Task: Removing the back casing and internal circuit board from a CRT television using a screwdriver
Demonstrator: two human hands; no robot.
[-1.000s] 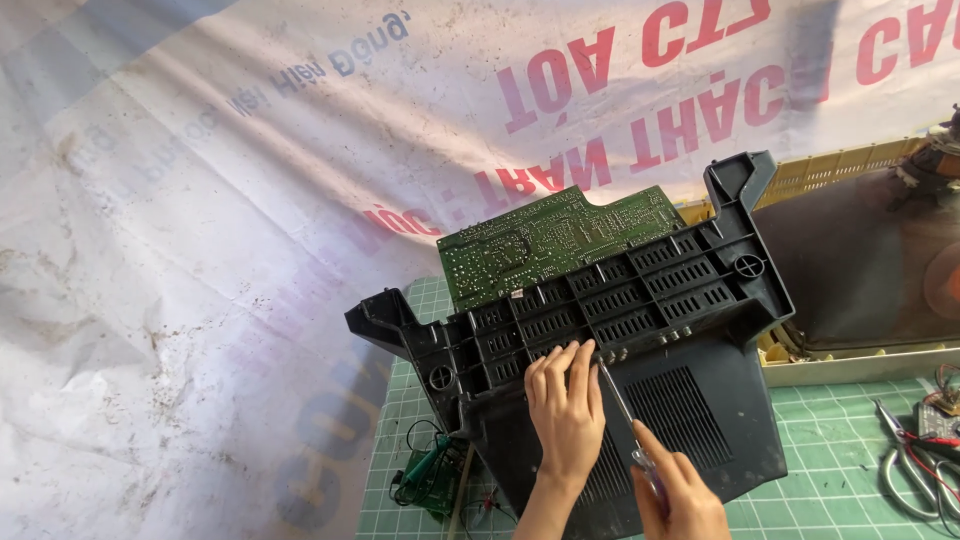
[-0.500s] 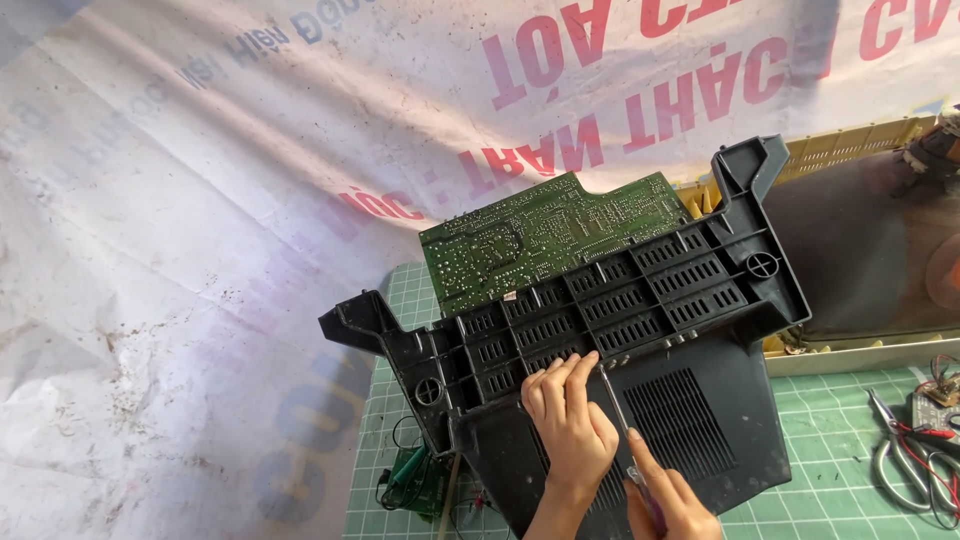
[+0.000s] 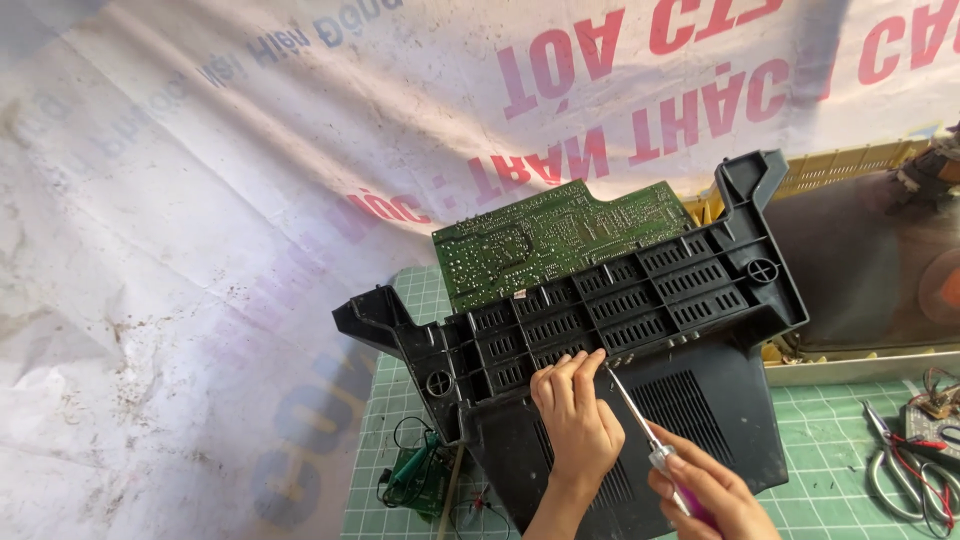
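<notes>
Left hand lies flat, fingers together and holding nothing, on the dark plastic housing, fingertips at its vented grille; right hand is closed around the handle of a screwdriver, tip touching the housing just beside the left fingertips. Housing sits mid-table on the green cutting mat, tilted; green circuit board projects from its far edge; scissors lie near the table's right edge.

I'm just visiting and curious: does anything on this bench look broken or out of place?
The dark plastic housing lies opened, its green circuit board jutting bare past the top edge. Loose wires trail at its lower left. The banner backdrop is creased and stained.
</notes>
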